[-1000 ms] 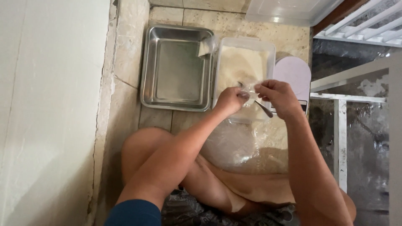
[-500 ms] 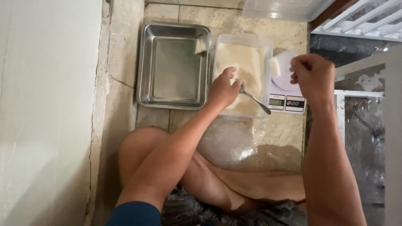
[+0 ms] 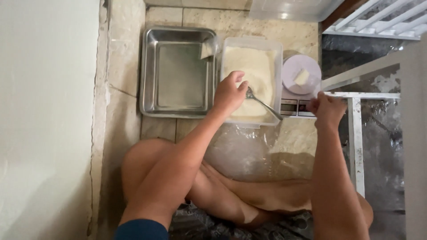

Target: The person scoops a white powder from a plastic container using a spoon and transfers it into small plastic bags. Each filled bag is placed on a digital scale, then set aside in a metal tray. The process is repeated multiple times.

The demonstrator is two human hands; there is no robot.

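My left hand (image 3: 229, 93) rests over a clear plastic container (image 3: 276, 66) filled with pale dough (image 3: 251, 66), its fingers loosely curled on the dough beside the head of a metal spoon (image 3: 265, 105). The spoon lies in the container with its handle over the front right rim. My right hand (image 3: 327, 110) hovers curled at the front of a small kitchen scale (image 3: 291, 106), with nothing seen in it. A small pale lump of dough (image 3: 302, 76) sits on the scale's round lilac plate (image 3: 291, 71).
A steel baking tray (image 3: 178, 106) stands left of the container, with one small wrapped piece (image 3: 207, 49) in its far right corner. Clear plastic sheet (image 3: 249, 146) covers the tiled floor before my folded legs. A white metal frame (image 3: 356, 133) stands at right, a clear tub (image 3: 289, 9) at the back.
My right hand left the container, passed over the scale and dropped to its front. A dough lump now lies on the plate. My left hand stayed at the container; the spoon lies loose.
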